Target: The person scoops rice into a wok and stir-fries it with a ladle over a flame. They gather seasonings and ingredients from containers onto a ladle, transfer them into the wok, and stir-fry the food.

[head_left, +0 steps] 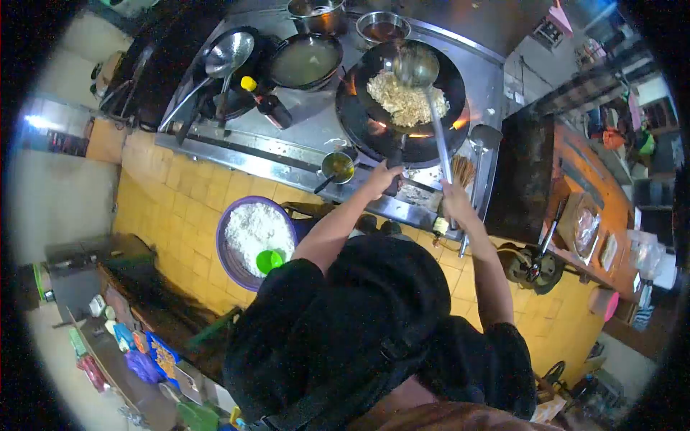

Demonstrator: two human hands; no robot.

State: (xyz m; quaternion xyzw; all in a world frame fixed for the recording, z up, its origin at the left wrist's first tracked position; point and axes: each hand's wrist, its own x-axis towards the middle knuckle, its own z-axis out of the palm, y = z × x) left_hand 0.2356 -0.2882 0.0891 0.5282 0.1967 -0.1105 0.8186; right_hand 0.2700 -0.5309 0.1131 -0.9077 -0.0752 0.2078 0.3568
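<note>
My left hand (382, 179) is closed round the handle of a black wok (454, 75), which sits over a burner with flames at its sides. Fried rice (406, 100) lies in the wok. My right hand (458, 203) grips the long metal handle of a ladle (417, 66). The ladle's bowl, blurred by motion, is over the far part of the rice. Left of my left hand stands a metal cup (338, 165) of yellowish liquid with a dark-handled utensil in it. A bamboo brush (463, 171) and a spatula (486, 136) lie close to my right hand.
A purple basket (228, 251) of white rice with a green bowl (269, 261) stands lower left. On the steel stove are a pan of cloudy liquid (307, 63), a yellow-capped bottle (273, 111), a skimmer (230, 54) and metal pots (384, 27). A wooden counter (593, 187) is at right.
</note>
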